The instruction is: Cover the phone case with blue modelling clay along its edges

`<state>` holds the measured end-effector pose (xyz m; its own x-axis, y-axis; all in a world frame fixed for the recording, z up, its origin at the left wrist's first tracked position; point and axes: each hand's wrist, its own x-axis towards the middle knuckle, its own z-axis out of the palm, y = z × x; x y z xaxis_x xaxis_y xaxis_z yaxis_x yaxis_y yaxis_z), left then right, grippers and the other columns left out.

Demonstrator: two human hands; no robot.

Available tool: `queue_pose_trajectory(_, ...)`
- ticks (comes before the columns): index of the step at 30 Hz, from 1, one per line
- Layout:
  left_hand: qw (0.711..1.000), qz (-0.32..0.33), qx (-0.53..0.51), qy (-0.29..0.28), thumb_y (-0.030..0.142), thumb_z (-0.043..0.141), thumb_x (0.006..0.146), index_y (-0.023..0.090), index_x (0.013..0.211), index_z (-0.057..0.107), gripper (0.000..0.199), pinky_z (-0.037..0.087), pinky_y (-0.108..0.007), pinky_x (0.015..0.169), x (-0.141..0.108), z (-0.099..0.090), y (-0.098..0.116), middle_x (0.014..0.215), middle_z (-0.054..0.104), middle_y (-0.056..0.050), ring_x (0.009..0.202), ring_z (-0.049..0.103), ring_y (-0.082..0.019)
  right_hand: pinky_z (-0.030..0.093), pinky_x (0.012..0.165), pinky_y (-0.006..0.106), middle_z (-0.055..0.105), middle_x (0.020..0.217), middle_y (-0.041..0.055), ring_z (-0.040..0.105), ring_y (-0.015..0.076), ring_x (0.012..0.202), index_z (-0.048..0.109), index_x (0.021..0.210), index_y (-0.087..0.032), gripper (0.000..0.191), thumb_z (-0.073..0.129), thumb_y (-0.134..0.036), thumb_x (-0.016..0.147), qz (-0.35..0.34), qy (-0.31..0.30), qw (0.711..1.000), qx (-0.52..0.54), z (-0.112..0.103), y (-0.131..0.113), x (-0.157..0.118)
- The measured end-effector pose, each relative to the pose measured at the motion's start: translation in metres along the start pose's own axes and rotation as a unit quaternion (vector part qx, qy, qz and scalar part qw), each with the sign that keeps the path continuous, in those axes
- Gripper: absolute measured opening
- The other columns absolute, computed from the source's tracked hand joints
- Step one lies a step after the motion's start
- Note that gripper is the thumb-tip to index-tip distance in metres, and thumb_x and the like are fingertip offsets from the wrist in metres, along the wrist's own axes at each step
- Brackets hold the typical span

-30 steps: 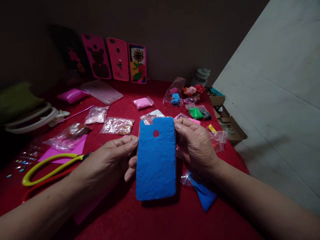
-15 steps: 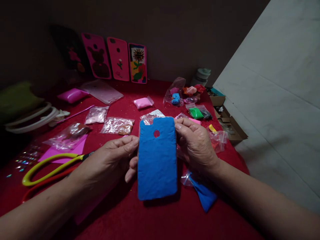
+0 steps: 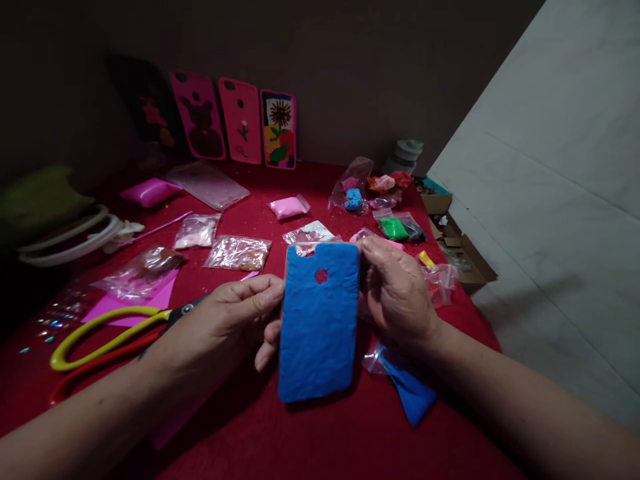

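Note:
A phone case covered in blue clay (image 3: 320,327) is held up over the red cloth, its round hole and camera cut-out at the top. My left hand (image 3: 245,313) pinches its left edge between thumb and fingers. At the upper right edge, my right hand (image 3: 397,287) grips the case, its fingertips partly hidden behind it. Below my right hand lies a bag of blue clay (image 3: 410,390). Scissors with yellow and red handles (image 3: 113,333) lie beside my left forearm. Just behind the case is a bag of white clay (image 3: 310,233).
Decorated phone cases (image 3: 241,123) lean on the dark wall. A clear case (image 3: 209,185), a pink clay bag (image 3: 289,207), a green clay bag (image 3: 394,228) and shiny gems (image 3: 60,313) lie on the red cloth (image 3: 310,447). Cardboard boxes (image 3: 475,260) stand at the right.
The blue case has shifted slightly right and tilted, its top leaning right and a little lower. Both hands still hold it. The whole view has shifted slightly.

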<state>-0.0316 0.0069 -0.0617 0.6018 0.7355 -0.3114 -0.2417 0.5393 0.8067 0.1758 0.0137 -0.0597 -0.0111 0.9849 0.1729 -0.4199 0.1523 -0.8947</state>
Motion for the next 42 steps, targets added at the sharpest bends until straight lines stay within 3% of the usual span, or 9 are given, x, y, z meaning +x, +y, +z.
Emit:
queue_pose_trajectory(4, 1.000, 0.005, -0.006, -0.013, 0.034, 0.058, 0.094, 0.014, 0.071, 0.058, 0.030, 0.044, -0.015, 0.046, 0.000, 0.001, -0.001, 0.058, 0.056, 0.002, 0.041, 0.055, -0.006, 0.049, 0.070, 0.026, 0.061, 0.074, -0.0017, 0.055, 0.0114, 0.068, 0.067, 0.075, -0.021, 0.020, 0.062, -0.029, 0.094, 0.044, -0.004, 0.999, 0.018, 0.003, -0.005, -0.001)
queue_pose_trajectory(9, 1.000, 0.001, -0.005, -0.013, 0.034, 0.059, 0.094, 0.014, 0.073, 0.058, 0.029, 0.045, -0.016, 0.047, -0.001, -0.001, -0.001, 0.057, 0.057, 0.002, 0.040, 0.056, -0.006, 0.051, 0.083, 0.032, 0.065, 0.078, 0.0003, 0.061, 0.0138, 0.077, 0.069, 0.075, -0.021, 0.021, 0.061, -0.026, 0.094, 0.039, 0.002, 0.999, -0.029, 0.004, -0.011, -0.003)
queue_pose_trajectory(20, 1.000, 0.004, -0.011, -0.018, 0.034, 0.060, 0.093, 0.014, 0.071, 0.058, 0.030, 0.044, -0.017, 0.046, 0.000, -0.001, -0.001, 0.057, 0.057, 0.002, 0.040, 0.055, -0.007, 0.054, 0.079, 0.034, 0.061, 0.072, -0.0004, 0.058, 0.0135, 0.068, 0.066, 0.072, -0.020, 0.018, 0.065, -0.026, 0.089, 0.077, 0.021, 0.997, 0.003, 0.009, -0.012, -0.002)
queue_pose_trajectory(26, 1.000, 0.000, -0.008, -0.018, 0.036, 0.059, 0.093, 0.014, 0.074, 0.059, 0.029, 0.045, -0.017, 0.046, 0.000, -0.003, -0.002, 0.057, 0.058, 0.002, 0.040, 0.055, -0.007, 0.055, 0.081, 0.038, 0.063, 0.073, 0.0017, 0.061, 0.0177, 0.073, 0.064, 0.071, -0.019, 0.024, 0.063, -0.033, 0.090, 0.070, 0.032, 0.997, -0.009, 0.006, -0.012, 0.000)
queue_pose_trajectory(29, 1.000, 0.002, -0.013, -0.025, 0.035, 0.061, 0.093, 0.015, 0.073, 0.058, 0.028, 0.044, -0.016, 0.045, 0.001, -0.002, -0.003, 0.057, 0.058, 0.002, 0.040, 0.055, -0.007, 0.055, 0.078, 0.035, 0.062, 0.071, 0.0008, 0.061, 0.0164, 0.071, 0.063, 0.069, -0.020, 0.025, 0.061, -0.032, 0.091, 0.070, 0.020, 0.997, -0.011, 0.006, -0.013, 0.000)
queue_pose_trajectory(35, 0.999, -0.010, -0.018, -0.027, 0.036, 0.061, 0.092, 0.015, 0.071, 0.056, 0.030, 0.042, -0.016, 0.044, -0.002, -0.001, -0.001, 0.057, 0.057, 0.002, 0.040, 0.055, -0.007, 0.055, 0.080, 0.027, 0.073, 0.096, 0.0010, 0.067, 0.0151, 0.087, 0.075, 0.088, -0.023, 0.012, 0.064, -0.027, 0.086, 0.058, 0.016, 0.998, -0.037, 0.006, -0.017, -0.001)
queue_pose_trajectory(42, 1.000, -0.017, -0.014, -0.020, 0.036, 0.061, 0.092, 0.015, 0.072, 0.057, 0.030, 0.043, -0.015, 0.043, 0.000, 0.001, 0.001, 0.056, 0.056, 0.003, 0.040, 0.054, -0.006, 0.053, 0.070, 0.030, 0.074, 0.091, 0.0016, 0.068, 0.0178, 0.079, 0.076, 0.094, -0.025, 0.015, 0.063, -0.030, 0.087, 0.102, -0.036, 0.989, -0.100, 0.004, -0.025, -0.003)
